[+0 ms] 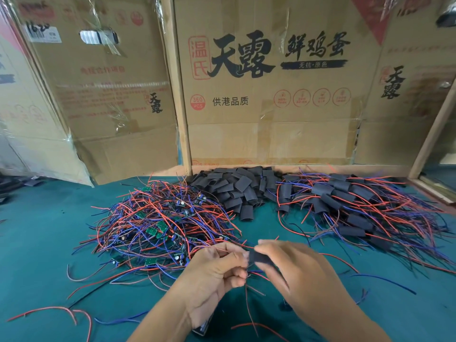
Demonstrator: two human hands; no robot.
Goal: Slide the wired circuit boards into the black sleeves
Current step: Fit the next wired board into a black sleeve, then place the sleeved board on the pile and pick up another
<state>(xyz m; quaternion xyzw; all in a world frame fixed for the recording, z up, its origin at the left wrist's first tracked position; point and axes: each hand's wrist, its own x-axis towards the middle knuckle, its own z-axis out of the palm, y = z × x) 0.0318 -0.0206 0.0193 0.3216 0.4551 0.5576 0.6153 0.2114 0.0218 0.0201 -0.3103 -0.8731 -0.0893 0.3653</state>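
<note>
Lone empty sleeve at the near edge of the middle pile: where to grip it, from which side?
Probably pinch the sleeve by its near end, coming from the front. It sticks out of the sleeve pile toward the person, lying flat on the green mat; its far end is tucked against other sleeves. Fingers on the two flat faces suit its flattened shape.

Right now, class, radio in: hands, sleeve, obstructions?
Left hand pinching wires. Right hand gripping black sleeve. Board not visible, insertion unconfirmed. Nothing in the way.
</note>
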